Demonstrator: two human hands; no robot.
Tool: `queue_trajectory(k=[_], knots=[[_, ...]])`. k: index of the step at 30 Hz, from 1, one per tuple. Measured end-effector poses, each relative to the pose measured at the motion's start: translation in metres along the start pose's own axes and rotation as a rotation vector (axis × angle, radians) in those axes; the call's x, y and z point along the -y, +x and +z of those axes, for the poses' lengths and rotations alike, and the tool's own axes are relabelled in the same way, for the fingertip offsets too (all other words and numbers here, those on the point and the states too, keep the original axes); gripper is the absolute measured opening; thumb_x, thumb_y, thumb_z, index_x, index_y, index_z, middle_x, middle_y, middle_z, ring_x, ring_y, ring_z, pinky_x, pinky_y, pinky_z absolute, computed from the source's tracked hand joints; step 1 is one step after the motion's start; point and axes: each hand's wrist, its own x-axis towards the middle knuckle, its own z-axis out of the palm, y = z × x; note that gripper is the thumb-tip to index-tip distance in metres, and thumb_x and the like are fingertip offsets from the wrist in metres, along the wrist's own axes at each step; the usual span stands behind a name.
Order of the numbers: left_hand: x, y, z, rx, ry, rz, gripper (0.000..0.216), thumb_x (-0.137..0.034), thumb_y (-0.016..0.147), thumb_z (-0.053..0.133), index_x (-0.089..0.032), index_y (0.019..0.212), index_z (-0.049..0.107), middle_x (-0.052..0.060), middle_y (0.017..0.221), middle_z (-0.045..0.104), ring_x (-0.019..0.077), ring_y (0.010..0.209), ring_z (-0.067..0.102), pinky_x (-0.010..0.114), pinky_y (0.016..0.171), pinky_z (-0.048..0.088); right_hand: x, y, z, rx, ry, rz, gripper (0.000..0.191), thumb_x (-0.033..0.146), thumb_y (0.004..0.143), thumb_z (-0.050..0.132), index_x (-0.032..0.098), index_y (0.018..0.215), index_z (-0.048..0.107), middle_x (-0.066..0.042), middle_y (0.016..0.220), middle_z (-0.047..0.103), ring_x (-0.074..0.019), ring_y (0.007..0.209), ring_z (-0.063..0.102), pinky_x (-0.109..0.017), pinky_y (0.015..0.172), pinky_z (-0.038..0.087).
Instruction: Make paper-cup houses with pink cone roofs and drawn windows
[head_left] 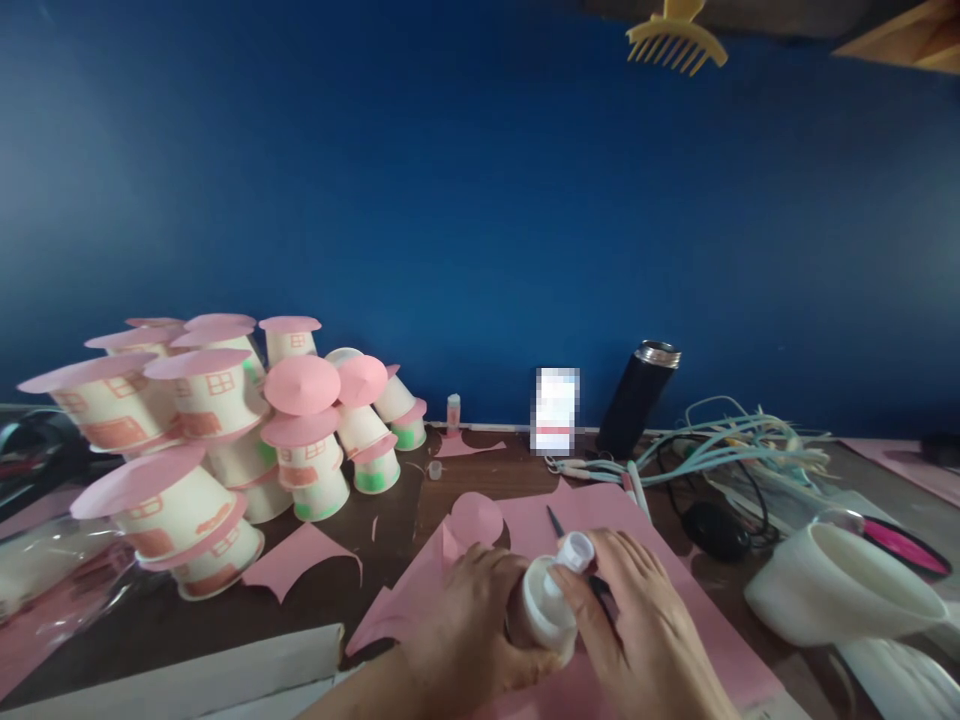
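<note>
My left hand (469,620) is wrapped round a small white bottle (545,610), holding it just above the pink paper sheet (697,630). My right hand (637,625) pinches the bottle's white screw cap (575,550) between thumb and fingers at the bottle's top. A pink paper cone (477,517) lies on the sheet just beyond my left hand. A thin dark pointed tool (555,521) lies on the paper behind the cap.
A heap of paper-cup houses with pink cone roofs (225,440) fills the left. A glue stick (453,413), a dark flask (637,398), tangled cables (735,445), a black mouse (716,528) and stacked white cups (840,590) stand behind and right. Pink scraps (300,560) lie left.
</note>
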Motion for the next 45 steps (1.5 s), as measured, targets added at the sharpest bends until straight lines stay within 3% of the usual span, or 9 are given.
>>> queue_trajectory(k=[18,21,26,28,31,35,37,40,45], knots=[[-0.004,-0.001,-0.004,0.003,-0.019,-0.01,0.046,-0.041,0.066,0.075,-0.025,0.107,0.066,0.006,0.105,0.071,0.0291,0.097,0.062,0.044,0.088,0.048,0.003,-0.004,-0.001,0.007,0.187,0.141,0.013,0.034,0.094,0.051,0.023,0.091,0.058,-0.004,0.081,0.067,-0.0212,0.074,0.065,-0.031,0.067,0.052],[-0.004,-0.001,-0.002,-0.017,-0.005,-0.004,0.045,-0.04,0.066,0.074,-0.024,0.107,0.066,0.007,0.106,0.071,0.0295,0.097,0.062,0.045,0.089,0.048,-0.001,-0.005,-0.009,-0.095,0.313,0.337,0.021,0.041,0.092,0.054,0.023,0.095,0.063,-0.004,0.086,0.071,-0.0206,0.078,0.068,-0.026,0.068,0.054],[-0.006,0.001,-0.006,0.011,-0.006,-0.055,0.046,-0.039,0.058,0.08,-0.026,0.1,0.069,0.004,0.1,0.072,0.0294,0.094,0.061,0.044,0.088,0.049,-0.045,0.002,-0.016,-0.464,0.762,0.802,0.037,0.051,0.081,0.068,0.024,0.105,0.068,0.001,0.086,0.073,-0.0132,0.077,0.067,-0.017,0.067,0.053],[-0.006,0.003,-0.01,0.041,-0.032,-0.081,0.06,-0.042,0.049,0.087,-0.028,0.105,0.069,0.004,0.106,0.071,0.0307,0.1,0.06,0.046,0.092,0.048,-0.07,0.005,-0.014,-0.6,0.971,0.962,0.04,0.049,0.071,0.078,0.026,0.102,0.067,0.006,0.074,0.068,-0.0088,0.066,0.064,-0.016,0.063,0.054],[-0.004,0.004,-0.02,0.091,-0.061,-0.073,0.086,-0.053,0.044,0.089,-0.028,0.122,0.063,0.008,0.125,0.064,0.0348,0.117,0.053,0.051,0.104,0.04,-0.106,0.006,-0.007,-0.649,0.94,1.058,0.034,0.044,0.065,0.079,0.023,0.086,0.062,0.007,0.062,0.065,-0.0098,0.056,0.066,-0.02,0.056,0.057],[0.001,0.006,-0.046,0.185,-0.099,-0.116,0.1,-0.058,0.047,0.085,-0.025,0.136,0.053,0.012,0.141,0.053,0.0374,0.131,0.043,0.051,0.111,0.033,-0.134,-0.002,-0.001,-0.563,0.787,1.147,0.029,0.04,0.066,0.074,0.022,0.083,0.06,0.005,0.051,0.064,-0.0148,0.041,0.062,-0.023,0.036,0.05],[0.003,0.009,-0.059,0.186,-0.174,-0.156,0.089,-0.058,0.053,0.083,-0.027,0.132,0.057,0.009,0.138,0.056,0.0335,0.125,0.051,0.045,0.106,0.039,-0.138,-0.007,0.001,-0.467,0.693,1.153,0.028,0.041,0.071,0.07,0.021,0.089,0.062,0.005,0.045,0.061,-0.0167,0.035,0.058,-0.025,0.032,0.047],[0.011,0.017,-0.072,-0.001,-0.221,-0.265,0.051,-0.057,0.081,0.06,-0.023,0.119,0.065,0.006,0.112,0.071,0.0246,0.099,0.065,0.036,0.087,0.051,-0.141,-0.01,0.001,-0.34,0.55,1.148,0.035,0.045,0.077,0.066,0.019,0.1,0.062,0.004,0.041,0.059,-0.0197,0.033,0.057,-0.029,0.033,0.048],[0.029,0.025,-0.071,-0.196,-0.062,-0.365,0.035,-0.041,0.089,0.048,-0.016,0.107,0.066,0.006,0.099,0.075,0.0211,0.092,0.068,0.032,0.084,0.051,-0.144,-0.009,0.001,-0.201,0.337,1.132,0.059,0.052,0.078,0.062,0.014,0.123,0.054,-0.002,0.053,0.067,-0.0253,0.042,0.065,-0.035,0.044,0.053]])
